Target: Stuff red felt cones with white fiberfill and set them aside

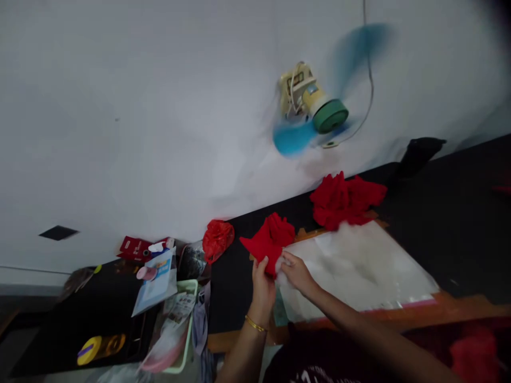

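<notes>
Where hands (279, 276) meet, red cloth (268, 242)

A spinning wall fan (315, 109) hangs above a red fabric pile (345, 199).

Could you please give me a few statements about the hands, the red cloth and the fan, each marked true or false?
1. The left hand holds a red cloth piece. True.
2. The right hand rests on the fan. False: it is at the cloth, with white stuffing beside it.
3. The fan has blue blades. True.
4. The red pile lies in the green tray. False: it lies on the dark table.
5. The left wrist bears a gold bangle. True.
</notes>
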`<state>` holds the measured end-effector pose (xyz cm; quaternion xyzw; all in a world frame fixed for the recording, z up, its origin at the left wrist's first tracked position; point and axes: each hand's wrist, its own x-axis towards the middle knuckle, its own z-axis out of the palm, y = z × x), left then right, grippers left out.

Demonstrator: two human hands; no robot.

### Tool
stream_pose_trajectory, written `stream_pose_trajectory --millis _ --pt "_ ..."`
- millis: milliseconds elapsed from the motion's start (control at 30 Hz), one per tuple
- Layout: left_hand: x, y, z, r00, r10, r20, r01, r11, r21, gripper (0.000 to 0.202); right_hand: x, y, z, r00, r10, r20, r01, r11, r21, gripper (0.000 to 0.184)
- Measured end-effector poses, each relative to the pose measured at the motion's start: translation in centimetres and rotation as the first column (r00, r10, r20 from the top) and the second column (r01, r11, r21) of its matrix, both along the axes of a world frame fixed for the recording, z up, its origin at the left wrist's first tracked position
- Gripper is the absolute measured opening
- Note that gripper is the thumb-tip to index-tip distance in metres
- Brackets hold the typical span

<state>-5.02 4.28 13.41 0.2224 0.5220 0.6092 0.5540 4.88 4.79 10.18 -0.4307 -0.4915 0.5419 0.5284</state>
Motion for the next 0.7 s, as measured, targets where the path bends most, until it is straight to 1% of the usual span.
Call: stream_pose_trajectory --millis 33,100,167,233,267,333,433,533,633,667,700 --pt "0.6 0.0 0.4 0.999 -0.001 0.032 0.000 1.000 0.007 0.044 0.1 0.1 0.3 1.000 -0.007 -0.015 0.007 1.000 -0.003 0.034" --pt "1.6 0.0 1.2 0.997 -0.033 0.074 0.033 0.999 0.009 0.045 0.5 0.2 1.1 1.000 0.013 -0.007 -0.012 0.998 0.060 0.035" --pt "2.4 -0.2 1.6 0.994 -0.080 0.069 0.078 0.997 0.030 0.047 1.0 0.2 2.0 0.998 0.029 0.058 -0.039 0.986 0.165 0.037" --pt "3.2 -0.6 1.7 0.993 -0.113 0.029 0.111 0.992 0.062 0.052 1.5 0.4 2.6 0.992 -0.020 0.125 -0.008 0.976 0.219 0.036" --pt "3.6 -0.9 1.6 0.993 -0.115 0.002 0.114 0.991 0.071 0.055 1.7 0.6 2.7 0.988 -0.059 0.143 0.028 0.976 0.214 0.034" --pt "4.3 -1.4 1.2 0.993 -0.108 -0.039 0.110 0.992 0.058 0.060 2.1 0.9 2.5 0.981 -0.129 0.143 0.106 0.982 0.159 0.027" --pt "5.2 -2.4 0.6 0.990 -0.132 -0.047 0.132 0.991 0.012 0.065 2.5 0.8 1.8 0.984 -0.163 0.071 0.159 0.986 0.054 0.022" --pt "5.0 -2.9 0.6 0.981 -0.193 -0.018 0.194 0.981 0.006 0.068 3.2 0.1 1.4 0.988 -0.153 -0.002 0.153 0.988 -0.002 0.022" --pt "3.5 -2.2 1.2 0.960 -0.275 0.050 0.273 0.961 0.049 0.062 3.9 -0.7 2.0 0.995 -0.099 -0.011 0.100 0.995 0.016 0.020" --pt "2.9 -1.7 1.5 0.958 -0.276 0.075 0.272 0.961 0.054 0.059 4.1 -0.9 2.3 0.997 -0.075 -0.005 0.075 0.996 0.038 0.020" --pt "2.3 -1.2 1.8 0.965 -0.246 0.092 0.243 0.969 0.048 0.057 4.1 -1.0 2.5 0.999 -0.052 0.005 0.052 0.996 0.066 0.019"
